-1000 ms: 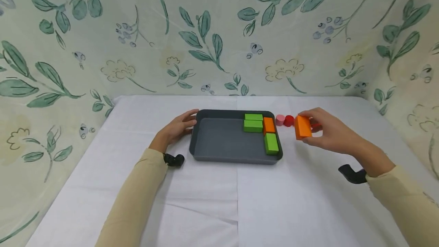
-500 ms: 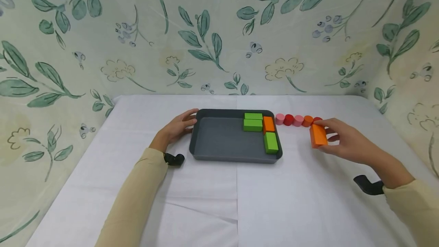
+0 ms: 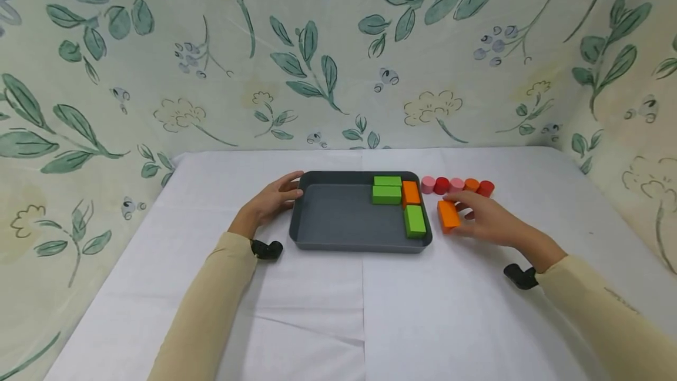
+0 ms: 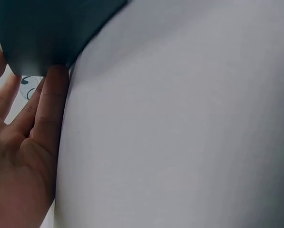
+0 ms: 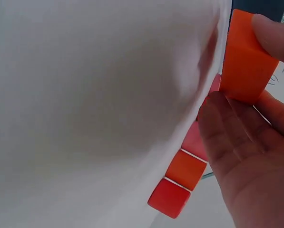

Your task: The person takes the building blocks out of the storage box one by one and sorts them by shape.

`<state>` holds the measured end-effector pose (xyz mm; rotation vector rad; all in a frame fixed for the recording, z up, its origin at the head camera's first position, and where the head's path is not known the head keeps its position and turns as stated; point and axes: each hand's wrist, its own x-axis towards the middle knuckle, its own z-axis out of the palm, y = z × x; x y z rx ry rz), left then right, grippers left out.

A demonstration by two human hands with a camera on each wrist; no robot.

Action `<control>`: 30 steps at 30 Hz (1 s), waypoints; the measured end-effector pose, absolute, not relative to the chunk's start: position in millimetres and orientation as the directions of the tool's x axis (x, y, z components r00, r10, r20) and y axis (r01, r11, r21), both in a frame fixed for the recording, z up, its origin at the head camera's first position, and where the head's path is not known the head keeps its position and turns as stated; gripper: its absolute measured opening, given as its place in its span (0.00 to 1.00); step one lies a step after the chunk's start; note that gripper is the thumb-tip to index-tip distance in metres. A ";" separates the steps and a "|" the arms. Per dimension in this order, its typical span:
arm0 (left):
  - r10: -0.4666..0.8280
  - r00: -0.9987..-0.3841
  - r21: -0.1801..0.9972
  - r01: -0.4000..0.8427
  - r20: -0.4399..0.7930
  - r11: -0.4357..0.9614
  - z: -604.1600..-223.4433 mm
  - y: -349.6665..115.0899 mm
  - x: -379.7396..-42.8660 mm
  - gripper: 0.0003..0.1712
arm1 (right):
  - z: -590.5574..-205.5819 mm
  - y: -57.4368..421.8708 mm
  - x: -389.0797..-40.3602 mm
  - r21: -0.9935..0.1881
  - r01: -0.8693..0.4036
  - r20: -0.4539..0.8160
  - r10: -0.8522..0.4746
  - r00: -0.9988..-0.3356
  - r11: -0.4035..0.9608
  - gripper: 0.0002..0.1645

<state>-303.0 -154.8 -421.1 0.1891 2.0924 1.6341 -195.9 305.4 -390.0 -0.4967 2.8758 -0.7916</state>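
Observation:
My right hand [image 3: 489, 220] pinches an orange rectangular block [image 3: 448, 217] between thumb and fingers, just right of the grey tray [image 3: 338, 246]. In the right wrist view that orange block [image 5: 249, 59] is close up, with the fingers below it. My left hand [image 3: 268, 201] touches the left side of the tray with extended fingers; in the left wrist view its fingertips meet the dark tray wall [image 4: 46, 38]. Along the tray's right end are two green blocks [image 3: 386, 195] at the back, an orange block [image 3: 410, 193] beside them and a green block [image 3: 415, 221] in front.
A row of several small cylinders runs right from the tray's back right corner: pink [image 3: 428, 185], red [image 3: 441, 186], orange [image 3: 472, 184] and another red one [image 3: 485, 188] at the end. White cloth [image 3: 317, 310] covers the table. A floral curtain [image 3: 338, 63] hangs behind.
My right hand first shifted right with the orange block, then came back left towards the tray, uncovering the cylinder row. My left hand has stayed at the tray.

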 end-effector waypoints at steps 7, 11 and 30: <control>0.393 -0.875 0.945 -0.185 -0.283 0.269 -421.9 -153.2 -302.8 0.39 | -396.4 295.6 -206.2 -0.539 -0.269 -0.058 -0.354 -0.934 0.798 0.39; 0.390 -0.876 0.945 -0.185 -0.283 0.271 -420.0 -153.4 -303.1 0.39 | -394.7 291.7 -209.4 -0.544 -0.247 -0.081 -0.343 -0.936 0.802 0.39; 0.397 -0.873 0.941 -0.173 -0.283 0.292 -415.2 -152.5 -299.9 0.39 | -397.0 287.5 -213.1 -0.534 -0.191 -0.137 -0.307 -0.942 0.824 0.42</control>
